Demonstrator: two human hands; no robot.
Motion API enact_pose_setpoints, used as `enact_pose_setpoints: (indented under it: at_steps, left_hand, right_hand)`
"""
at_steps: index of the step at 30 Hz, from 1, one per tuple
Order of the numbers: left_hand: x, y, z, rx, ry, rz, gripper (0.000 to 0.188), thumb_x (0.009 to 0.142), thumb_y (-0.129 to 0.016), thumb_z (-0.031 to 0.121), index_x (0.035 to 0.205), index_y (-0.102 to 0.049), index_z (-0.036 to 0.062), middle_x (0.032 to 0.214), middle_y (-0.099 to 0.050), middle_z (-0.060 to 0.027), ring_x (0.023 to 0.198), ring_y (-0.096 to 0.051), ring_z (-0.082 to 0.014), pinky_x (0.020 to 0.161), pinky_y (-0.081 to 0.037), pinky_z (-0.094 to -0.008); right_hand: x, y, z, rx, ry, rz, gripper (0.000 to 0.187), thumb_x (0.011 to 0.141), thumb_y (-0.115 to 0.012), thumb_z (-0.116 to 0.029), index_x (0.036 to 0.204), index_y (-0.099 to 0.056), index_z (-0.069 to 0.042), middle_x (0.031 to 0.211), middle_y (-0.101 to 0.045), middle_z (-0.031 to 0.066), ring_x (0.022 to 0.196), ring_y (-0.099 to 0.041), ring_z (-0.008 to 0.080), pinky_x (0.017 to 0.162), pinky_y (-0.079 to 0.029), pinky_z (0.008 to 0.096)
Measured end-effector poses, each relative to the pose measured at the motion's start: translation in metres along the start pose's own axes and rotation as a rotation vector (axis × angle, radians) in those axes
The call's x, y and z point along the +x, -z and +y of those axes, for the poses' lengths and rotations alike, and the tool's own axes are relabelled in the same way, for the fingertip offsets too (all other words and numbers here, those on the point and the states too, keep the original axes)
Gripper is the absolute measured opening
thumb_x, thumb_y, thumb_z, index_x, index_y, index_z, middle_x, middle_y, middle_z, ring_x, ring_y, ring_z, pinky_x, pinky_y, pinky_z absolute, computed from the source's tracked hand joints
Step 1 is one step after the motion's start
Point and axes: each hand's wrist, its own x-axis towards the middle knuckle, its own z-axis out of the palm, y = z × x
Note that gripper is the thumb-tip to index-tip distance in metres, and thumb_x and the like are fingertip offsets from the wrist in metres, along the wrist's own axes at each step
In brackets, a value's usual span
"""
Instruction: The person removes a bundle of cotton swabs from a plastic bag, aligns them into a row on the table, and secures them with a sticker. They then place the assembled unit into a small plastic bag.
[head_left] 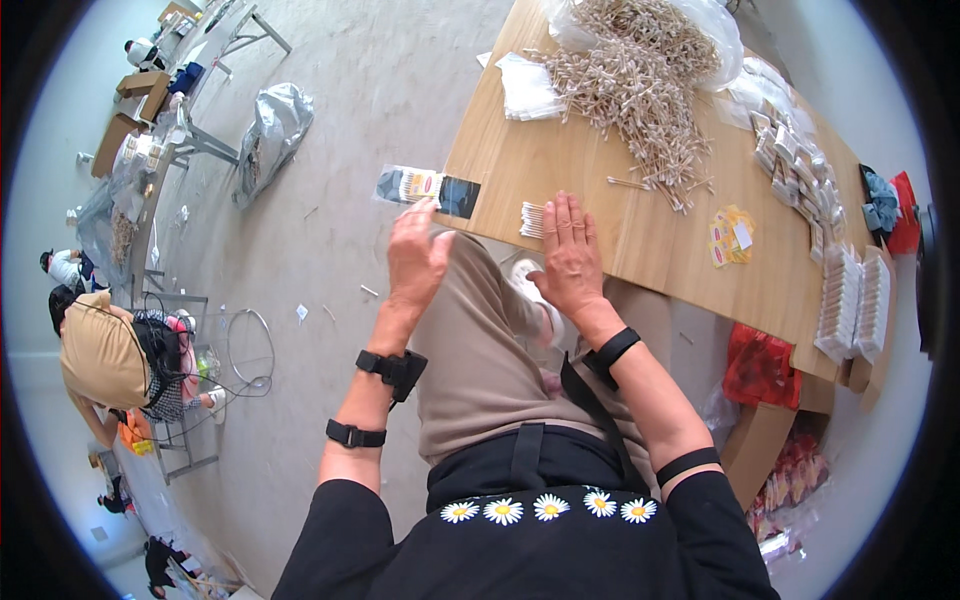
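My left hand (418, 258) is at the table's left edge, fingers stretched out, with its fingertips at a clear packet (408, 184). The packet holds white-tipped cotton swabs and a yellow-and-white card, and lies over a dark strip (459, 196) that juts past the edge. My right hand (570, 250) lies flat on the near part of the table, fingers straight and close together. Beside its fingers is a small row of cotton swabs (532, 219). Whether the fingers touch those swabs, I cannot tell.
A large heap of cotton swabs (640, 100) covers the wooden table's (640, 235) far part. Clear bags (530, 88) lie left of it, yellow cards (731, 236) to the right. Filled packs (840, 300) line the right edge. Other people work at a table (150, 215) far left.
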Motion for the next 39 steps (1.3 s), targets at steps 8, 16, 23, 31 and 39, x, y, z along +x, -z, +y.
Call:
enact_pose_setpoints:
  at_steps: [8, 16, 23, 31, 39]
  left_hand:
    - [-0.022, -0.033, 0.052, 0.262, -0.197, -0.443, 0.112, 0.070, -0.084, 0.045, 0.155, -0.027, 0.0014, 0.165, -0.020, -0.0128, 0.155, -0.012, -0.0267, 0.121, -0.007, -0.0606]
    - [-0.020, -0.038, 0.059, 0.250, -0.178, -0.468, 0.122, 0.062, -0.088, 0.046, 0.156, -0.024, 0.0025, 0.166, -0.017, -0.0133, 0.155, -0.012, -0.0268, 0.121, -0.006, -0.0610]
    - [0.009, -0.050, 0.044, 0.182, -0.125, -0.435, 0.127, 0.058, -0.089, 0.045, 0.157, -0.021, 0.0024, 0.166, -0.016, -0.0140, 0.155, -0.011, -0.0270, 0.121, -0.005, -0.0605]
    - [0.007, -0.059, 0.047, 0.325, -0.181, -0.436, 0.124, 0.062, -0.086, 0.047, 0.157, -0.021, 0.0023, 0.166, -0.014, -0.0128, 0.155, -0.008, -0.0262, 0.121, -0.001, -0.0604]
    - [0.007, -0.062, 0.048, 0.304, -0.177, -0.423, 0.115, 0.066, -0.085, 0.037, 0.157, -0.023, 0.0035, 0.166, -0.017, -0.0116, 0.155, -0.009, -0.0248, 0.121, -0.001, -0.0623]
  right_hand:
    - [0.002, -0.005, 0.000, 0.027, 0.015, 0.028, 0.114, 0.063, -0.087, -0.032, 0.152, -0.027, 0.005, 0.160, -0.023, 0.0251, 0.152, -0.018, 0.0376, 0.123, -0.017, 0.0492]
    - [0.011, -0.017, -0.017, 0.044, -0.006, 0.081, 0.097, 0.068, -0.074, -0.022, 0.149, -0.030, 0.008, 0.159, -0.024, 0.0275, 0.152, -0.018, 0.0391, 0.124, -0.015, 0.0486]
    - [0.010, -0.022, -0.014, 0.023, 0.036, 0.102, 0.096, 0.069, -0.076, -0.023, 0.148, -0.031, 0.008, 0.158, -0.024, 0.0282, 0.151, -0.018, 0.0402, 0.123, -0.016, 0.0494]
    - [0.019, -0.022, -0.025, -0.049, -0.028, 0.078, 0.094, 0.068, -0.076, -0.018, 0.148, -0.033, 0.007, 0.158, -0.025, 0.0281, 0.151, -0.019, 0.0420, 0.123, -0.016, 0.0496]
    - [0.020, -0.028, -0.026, -0.080, -0.058, 0.103, 0.080, 0.076, -0.068, -0.013, 0.146, -0.036, 0.007, 0.157, -0.027, 0.0278, 0.151, -0.017, 0.0424, 0.123, -0.014, 0.0511]
